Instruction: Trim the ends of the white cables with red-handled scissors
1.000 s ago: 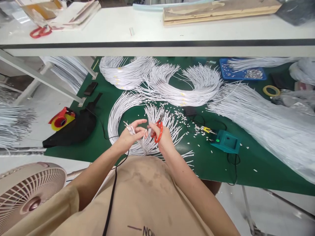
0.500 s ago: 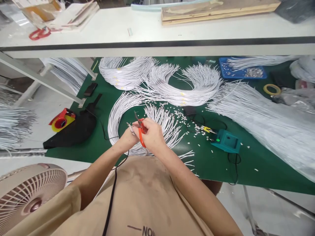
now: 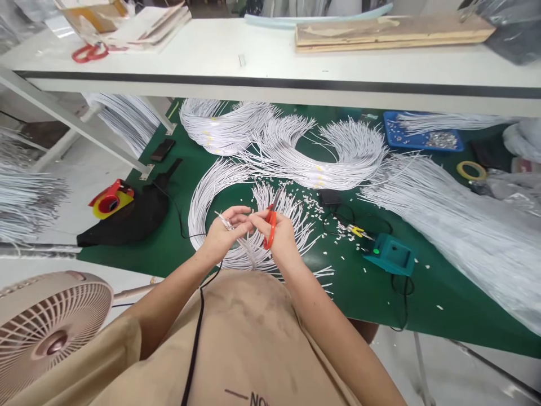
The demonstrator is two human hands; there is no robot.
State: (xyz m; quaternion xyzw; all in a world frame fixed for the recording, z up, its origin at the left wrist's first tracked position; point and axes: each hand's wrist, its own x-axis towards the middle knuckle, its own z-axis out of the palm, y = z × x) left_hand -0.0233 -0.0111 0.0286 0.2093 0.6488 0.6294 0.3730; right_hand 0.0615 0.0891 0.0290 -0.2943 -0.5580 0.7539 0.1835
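My left hand (image 3: 225, 235) is closed around a few white wires (image 3: 225, 221), whose ends stick out past the thumb side. In my right hand (image 3: 280, 232) is a pair of scissors (image 3: 271, 226) with orange-red handles, its dark blades pointing up and away from me. The fingertips of both hands meet; whatever is between them is too small to make out. Beneath my hands a curved bundle of white wires (image 3: 202, 197) lies on the green table, its loose ends (image 3: 301, 217) fanned out by my right hand.
More wire bundles (image 3: 313, 175) lie behind. Small white bits (image 3: 310, 206) are scattered near a teal device (image 3: 391, 254) and yellow-handled pliers (image 3: 356, 230). A blue tray (image 3: 393, 132) stands at back right, a tape dispenser (image 3: 110, 200) at left. A white shelf (image 3: 270, 67) spans above; a fan (image 3: 54, 327) stands near left.
My right hand has shifted right with the scissors, whose blades have swung from up-left to up-right. The left hand's fingers have extended toward it. The whole view has shifted slightly.
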